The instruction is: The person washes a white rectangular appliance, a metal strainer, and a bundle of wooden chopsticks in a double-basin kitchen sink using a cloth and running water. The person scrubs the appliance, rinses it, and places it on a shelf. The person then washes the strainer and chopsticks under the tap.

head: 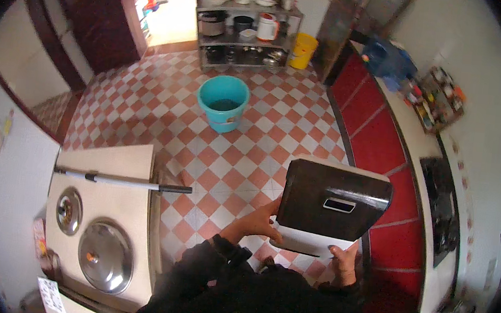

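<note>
A boxy appliance or container with a glossy dark brown lid and a white body is held up in front of me, above the tiled floor. My left hand grips its left side near the lower corner. At the lower right, my right hand holds the white edge, thumb on top. The box is tilted, and a small silver-rimmed window or badge shows on its dark face. Its underside is hidden.
A turquoise bucket with dark contents stands on the checkered floor. At left, a pole with a black grip lies across a cream counter and juts past its edge. Red cabinets line the right; a metal shelf stands at the back.
</note>
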Tool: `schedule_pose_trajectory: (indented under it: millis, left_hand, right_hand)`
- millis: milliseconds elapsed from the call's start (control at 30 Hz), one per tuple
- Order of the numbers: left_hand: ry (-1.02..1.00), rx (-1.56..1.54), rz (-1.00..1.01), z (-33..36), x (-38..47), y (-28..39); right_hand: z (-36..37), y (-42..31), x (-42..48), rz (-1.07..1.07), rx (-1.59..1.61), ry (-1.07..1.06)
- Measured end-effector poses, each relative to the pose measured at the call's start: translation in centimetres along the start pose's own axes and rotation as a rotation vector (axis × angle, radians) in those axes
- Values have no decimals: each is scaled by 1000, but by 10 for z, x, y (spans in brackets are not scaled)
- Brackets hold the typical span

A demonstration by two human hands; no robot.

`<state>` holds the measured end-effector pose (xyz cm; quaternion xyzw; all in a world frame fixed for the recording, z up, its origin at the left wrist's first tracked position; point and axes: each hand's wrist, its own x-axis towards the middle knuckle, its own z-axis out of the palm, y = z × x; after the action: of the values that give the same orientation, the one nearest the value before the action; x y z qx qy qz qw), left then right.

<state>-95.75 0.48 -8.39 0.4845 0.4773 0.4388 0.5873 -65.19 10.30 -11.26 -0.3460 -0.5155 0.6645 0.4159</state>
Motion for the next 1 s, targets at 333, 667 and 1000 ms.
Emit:
schedule_pose_trajectory:
  millis: [333,667,1000]
  left_hand:
    - [481,-386,173,-108,-57,-34]
    - [774,-707,294,-219,-15,-118]
    - [1221,-686,244,-419,33,-75]
  right_hand:
    - [208,-58,155,-35,-227,-630]
    - [384,0,312,142,-329,-970]
    - [559,66,530,244,-338,-1225]
